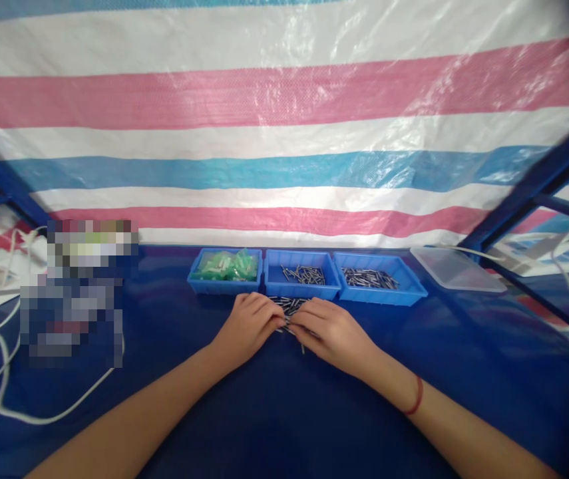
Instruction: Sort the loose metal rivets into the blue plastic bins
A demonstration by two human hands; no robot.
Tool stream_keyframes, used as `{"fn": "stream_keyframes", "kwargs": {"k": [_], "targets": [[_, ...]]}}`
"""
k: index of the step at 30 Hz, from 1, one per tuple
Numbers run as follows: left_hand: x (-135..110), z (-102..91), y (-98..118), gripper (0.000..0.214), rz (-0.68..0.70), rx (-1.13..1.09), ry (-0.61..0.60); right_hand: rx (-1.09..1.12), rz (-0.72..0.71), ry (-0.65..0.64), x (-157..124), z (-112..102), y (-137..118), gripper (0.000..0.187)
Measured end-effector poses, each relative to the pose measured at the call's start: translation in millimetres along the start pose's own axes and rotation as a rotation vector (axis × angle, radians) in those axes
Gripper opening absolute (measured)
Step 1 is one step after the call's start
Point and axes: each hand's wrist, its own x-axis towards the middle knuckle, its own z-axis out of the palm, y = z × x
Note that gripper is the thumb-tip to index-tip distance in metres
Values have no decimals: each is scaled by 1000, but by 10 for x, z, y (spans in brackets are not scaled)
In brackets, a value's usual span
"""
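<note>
A small pile of dark metal screws (289,305) lies on the blue table in front of the bins. My left hand (254,326) reaches into it from the left, thumb and fingertips pinched together at the pile's edge. Whatever sits between those fingertips is too small to make out. My right hand (334,332) meets it from the other side, its fingers closed over screws, and one thin screw (303,348) sticks out below them. The two sets of fingertips almost touch. Much of the pile is hidden behind both hands.
Beyond the hands stand three blue bins in a row: the left bin (224,287) holds green-and-clear plastic packets, the middle bin (301,291) and right bin (384,295) hold screws. A clear lid (456,269) lies at right. White cables (39,420) and blurred-out items are at left.
</note>
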Motion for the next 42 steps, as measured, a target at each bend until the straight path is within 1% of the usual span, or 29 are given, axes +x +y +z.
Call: {"fn": "stream_keyframes", "kwargs": {"k": [4, 7, 11, 17, 21, 24, 31, 36, 38, 40, 42], "targets": [[-8, -28, 14, 21, 8, -8, -3, 269, 109, 113, 16, -18, -21, 16], [-16, -43, 22, 21, -21, -39, 20, 400, 224, 186, 42, -21, -93, 16], [-42, -60, 41, 18, -93, -115, 86, 453, 359, 290, 120, 31, -203, 17], [-78, -31, 42, 16, -142, -214, 198, 499, 414, 326, 225, 117, -314, 12], [-62, -16, 31, 16, -126, -237, 189, 525, 454, 360, 171, 147, -303, 15], [-49, -31, 26, 16, -109, -238, 177, 550, 467, 352, 113, 142, -269, 18], [-46, -107, 48, 17, -81, -253, 215, 495, 430, 288, 58, 112, -242, 18], [-51, -104, 50, 18, -90, -246, 229, 440, 386, 237, 69, 83, -233, 21], [-56, -101, 48, 18, -103, -207, 202, 412, 426, 292, 65, 6, -162, 22], [-64, -101, 52, 19, -109, -141, 151, 348, 511, 405, 36, -123, -27, 23], [-75, -100, 60, 18, -104, -67, 97, 209, 620, 509, -28, -283, 163, 22]]}}
